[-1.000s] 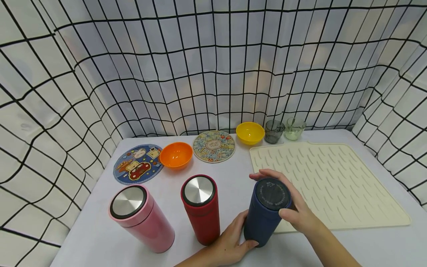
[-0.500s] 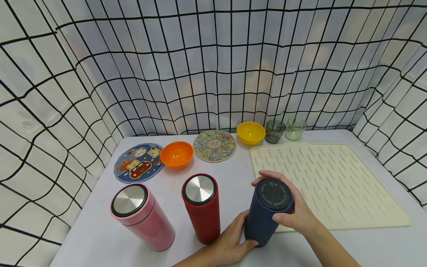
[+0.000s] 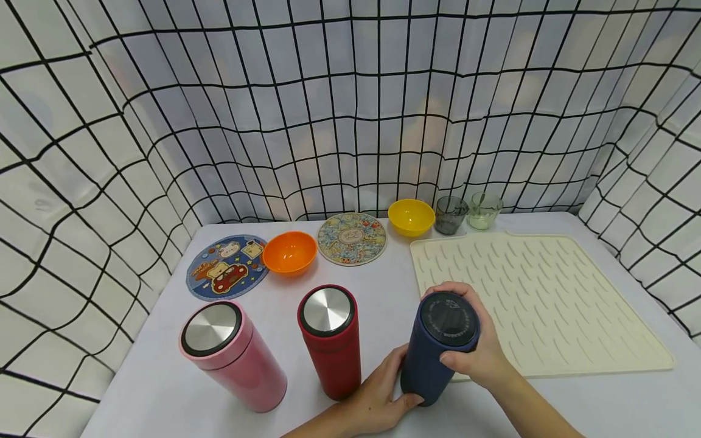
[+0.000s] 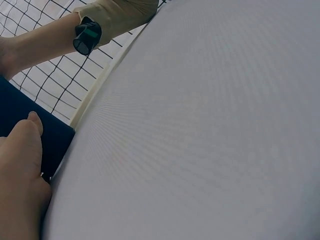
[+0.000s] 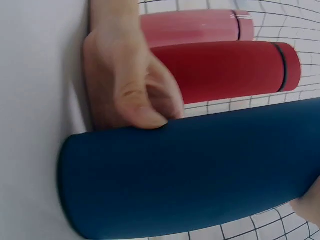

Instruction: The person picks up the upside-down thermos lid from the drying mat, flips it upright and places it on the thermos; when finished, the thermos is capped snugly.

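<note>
A navy blue vacuum flask [image 3: 436, 359] stands on the white table between both hands, its top a dark disc with faint ring-shaped print. The left hand [image 3: 378, 389] holds it low down, thumb across the near side. Around its upper end curls the right hand [image 3: 482, 340], thumb in front and fingers behind. In the right wrist view the blue flask [image 5: 200, 170] fills the lower half, with the left hand [image 5: 127, 80] at its base. Just left of the left hand stands a red flask [image 3: 334, 359]; a pink flask [image 3: 249, 365] is further left. Both have silver-topped lids.
A cream ridged mat [image 3: 542, 298] lies at the right. Along the back are an orange bowl [image 3: 290, 252], a yellow bowl [image 3: 411, 217], a grey glass [image 3: 451, 216] and a green glass [image 3: 484, 210]. Two round patterned mats lie flat, one blue [image 3: 219, 277], one multicoloured [image 3: 352, 240].
The right hand has turned round the top of the blue flask; its thumb has slid left across the front and its fingers have drawn in behind. The left hand stays at the base.
</note>
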Demonstrator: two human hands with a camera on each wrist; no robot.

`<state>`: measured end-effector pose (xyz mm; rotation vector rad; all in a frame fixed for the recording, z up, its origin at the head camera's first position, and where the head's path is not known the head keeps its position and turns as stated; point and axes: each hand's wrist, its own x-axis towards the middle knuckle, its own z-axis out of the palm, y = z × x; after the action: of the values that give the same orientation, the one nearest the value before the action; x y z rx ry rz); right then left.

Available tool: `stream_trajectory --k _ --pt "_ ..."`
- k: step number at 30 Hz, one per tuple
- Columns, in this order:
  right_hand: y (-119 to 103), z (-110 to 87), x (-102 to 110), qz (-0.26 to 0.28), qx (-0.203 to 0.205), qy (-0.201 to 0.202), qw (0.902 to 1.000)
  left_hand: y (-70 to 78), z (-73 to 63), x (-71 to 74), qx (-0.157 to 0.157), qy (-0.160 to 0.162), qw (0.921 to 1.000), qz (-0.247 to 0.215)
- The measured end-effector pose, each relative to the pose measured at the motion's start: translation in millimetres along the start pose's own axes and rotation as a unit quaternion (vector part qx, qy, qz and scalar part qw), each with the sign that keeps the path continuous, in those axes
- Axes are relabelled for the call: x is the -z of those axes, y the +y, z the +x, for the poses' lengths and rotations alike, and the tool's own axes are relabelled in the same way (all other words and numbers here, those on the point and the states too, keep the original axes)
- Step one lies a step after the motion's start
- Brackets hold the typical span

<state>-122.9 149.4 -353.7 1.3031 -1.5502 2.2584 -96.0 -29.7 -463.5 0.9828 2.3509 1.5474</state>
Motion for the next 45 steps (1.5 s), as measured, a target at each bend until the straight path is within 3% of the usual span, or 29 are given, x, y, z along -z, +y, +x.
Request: stream_trajectory --k 6,12,17,21,25,32,45 --pt "0.7 -2.3 -3.9 -0.016 -0.002 -0.032 0.9994 -1.1 -0.3 -0.2 0.009 -0.007 0.9997 -0.022" --pt "2.5 -4.0 -5.6 0.000 0.017 0.006 0.9998 -2.8 -0.1 -1.1 -0.032 0.000 0.9995 -0.001" --pt "5.5 -3.3 -4.0 0.021 0.016 0.042 0.9988 -1.9 -0.2 -0.6 -0.010 -0.003 0.9999 -0.011" --pt "5.7 -2.2 -2.8 0.007 0.007 0.020 0.9998 -1.3 0.1 0.0 0.009 -0.003 0.9998 -0.018" --pt "5.4 -0.6 -2.7 -0.007 0.009 -0.003 0.9999 -1.4 0.5 0.1 0.004 0.002 0.9999 -0.011" --pt "5.7 -0.9 -5.0 0.018 0.023 0.015 0.9995 -1.8 0.2 -0.3 -0.020 0.009 0.9997 0.008" --pt "6.8 -2.1 -6.1 0.050 0.027 0.038 0.9977 -0.5 0.5 -0.2 -0.013 0.007 0.9999 0.005"
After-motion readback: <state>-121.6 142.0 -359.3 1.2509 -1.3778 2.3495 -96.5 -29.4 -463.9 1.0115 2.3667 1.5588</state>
